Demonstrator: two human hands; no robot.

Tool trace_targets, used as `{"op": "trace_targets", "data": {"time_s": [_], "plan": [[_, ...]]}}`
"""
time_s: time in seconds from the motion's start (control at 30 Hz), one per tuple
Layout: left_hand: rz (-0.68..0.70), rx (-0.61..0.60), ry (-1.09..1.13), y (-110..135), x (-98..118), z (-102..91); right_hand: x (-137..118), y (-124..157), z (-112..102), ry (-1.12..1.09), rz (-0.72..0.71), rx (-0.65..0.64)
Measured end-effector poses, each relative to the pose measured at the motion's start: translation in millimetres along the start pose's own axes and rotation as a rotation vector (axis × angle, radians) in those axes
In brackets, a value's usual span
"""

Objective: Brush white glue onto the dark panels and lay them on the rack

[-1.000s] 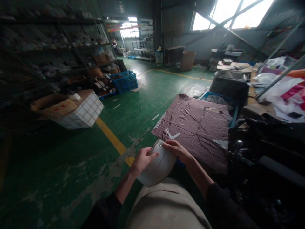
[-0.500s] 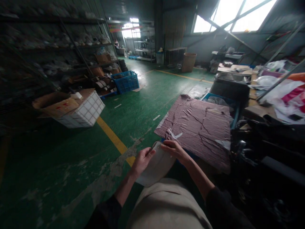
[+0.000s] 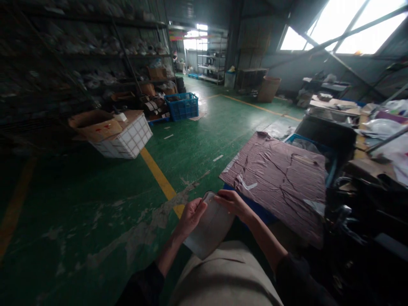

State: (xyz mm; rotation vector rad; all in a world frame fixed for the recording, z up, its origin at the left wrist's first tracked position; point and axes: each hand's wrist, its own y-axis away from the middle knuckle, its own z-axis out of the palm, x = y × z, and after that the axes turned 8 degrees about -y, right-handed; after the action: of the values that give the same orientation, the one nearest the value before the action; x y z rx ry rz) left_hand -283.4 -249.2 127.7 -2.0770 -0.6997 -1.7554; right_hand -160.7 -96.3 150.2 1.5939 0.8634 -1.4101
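Note:
A pale grey, flat, flexible-looking piece with a dark rim [image 3: 210, 227] hangs between my hands in front of my lap; its exact kind I cannot make out. My left hand [image 3: 192, 214] is closed on its upper left edge, thumb on the near face. On its upper right edge my right hand [image 3: 234, 204] is closed too, with the fingers curled over the top. The lower end of the piece reaches down to the light-coloured cloth over my lap [image 3: 223, 272]. To the right of my right hand lies a surface covered in wrinkled mauve sheeting [image 3: 277, 170].
A white gridded box [image 3: 134, 138] with an open carton [image 3: 95, 126] stands on the green floor at left. Beyond it are a blue crate [image 3: 183, 107] and loaded shelves [image 3: 127, 53]. Dark machinery [image 3: 357, 242] crowds the right side, below a cluttered bench [image 3: 366, 121].
The view has turned slightly left, so the room's contents sit further right in the picture. Both hands keep hold of the grey piece, which hangs slightly lower.

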Motion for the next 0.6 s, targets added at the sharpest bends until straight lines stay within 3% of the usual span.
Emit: {"op": "trace_targets", "data": {"time_s": [0.07,0.13,0.3,0.43,0.6], "plan": [[0.055,-0.005,-0.090,-1.0,-2.7,-7.2,2.5,-10.2,6.3,0.035,-0.022,-0.037],[0.074,0.067,-0.140,-1.9,-4.7,-14.5,3.7,-21.8,12.0,0.068,-0.039,-0.078],[0.068,0.128,-0.127,-2.7,-10.2,-38.1,-1.7,-60.7,28.0,0.136,-0.029,-0.244],[0.028,0.177,-0.115,-9.0,-15.2,-61.5,-6.1,-106.8,52.6,0.192,-0.120,-0.371],[-0.052,0.373,-0.116,-31.2,-27.8,-103.3,-5.1,-175.3,86.0,0.239,-0.190,-0.424]]}}
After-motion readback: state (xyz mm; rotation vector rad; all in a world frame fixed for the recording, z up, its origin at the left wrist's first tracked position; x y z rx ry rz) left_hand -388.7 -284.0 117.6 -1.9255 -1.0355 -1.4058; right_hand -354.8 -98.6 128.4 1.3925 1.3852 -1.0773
